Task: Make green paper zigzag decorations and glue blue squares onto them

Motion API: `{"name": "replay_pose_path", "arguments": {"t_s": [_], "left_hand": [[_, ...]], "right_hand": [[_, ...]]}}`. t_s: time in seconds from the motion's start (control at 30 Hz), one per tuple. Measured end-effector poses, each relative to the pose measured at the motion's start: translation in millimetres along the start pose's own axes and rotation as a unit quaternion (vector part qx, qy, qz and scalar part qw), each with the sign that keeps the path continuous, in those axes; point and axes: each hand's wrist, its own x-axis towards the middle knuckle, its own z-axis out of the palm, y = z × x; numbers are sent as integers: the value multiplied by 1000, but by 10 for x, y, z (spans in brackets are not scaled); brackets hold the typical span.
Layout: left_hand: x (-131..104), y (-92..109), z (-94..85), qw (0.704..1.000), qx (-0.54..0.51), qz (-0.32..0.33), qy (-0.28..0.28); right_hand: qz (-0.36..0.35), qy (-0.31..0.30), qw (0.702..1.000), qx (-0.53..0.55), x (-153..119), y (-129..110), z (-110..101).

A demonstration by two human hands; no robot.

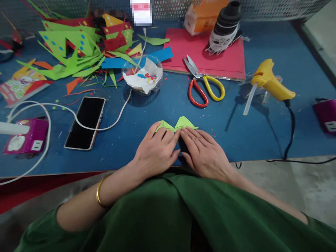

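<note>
A folded light-green paper piece (183,122) lies on the blue table near its front edge, with two raised peaks showing beyond my fingers. My left hand (156,150) rests palm down on its left part, fingers slightly bent and pressing on the paper. Against the lower edge of the right part, my right hand (204,150) lies with its fingers stretched out flat. The fingertips of both hands nearly meet at the middle of the paper. Much of the paper's near side is hidden under the fingers.
Scissors (195,78) lie ahead, beside a clear bowl (143,85) of paper bits. A yellow glue gun (273,80) stands right. Left are a phone (85,122), a white cable (115,124) and green paper cutouts (68,38). A black bottle (225,26) stands on red sheets (175,52).
</note>
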Motion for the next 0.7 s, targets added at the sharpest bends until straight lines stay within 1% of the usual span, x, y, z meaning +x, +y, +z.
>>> {"name": "replay_pose_path", "arguments": {"t_s": [0.17,0.27,0.33,0.4,0.47,0.53,0.57,0.63,0.7], "left_hand": [[-6,7,-13,1000,1,-10,-7],[6,20,-9,1000,9,-5,-3],[8,31,-3,1000,14,1,3],[-14,39,1,1000,15,2,10],[-66,33,0,1000,9,-7,24],[-138,6,-13,998,-19,-38,54],[-172,-16,-24,994,-38,-67,75],[-218,-73,-48,980,-70,-149,112],[-219,-139,-65,962,-91,-226,126]], "right_hand": [[48,8,998,-39,-190,112,-99],[70,32,996,-37,-188,111,-144],[47,38,998,7,-106,69,-138],[6,28,998,62,3,13,-104],[-13,16,996,92,96,-32,-57],[-10,12,996,91,144,-58,-17],[-7,9,996,86,152,-65,-5],[-6,1,997,79,150,-70,4],[-8,-10,997,72,146,-71,-4]]}}
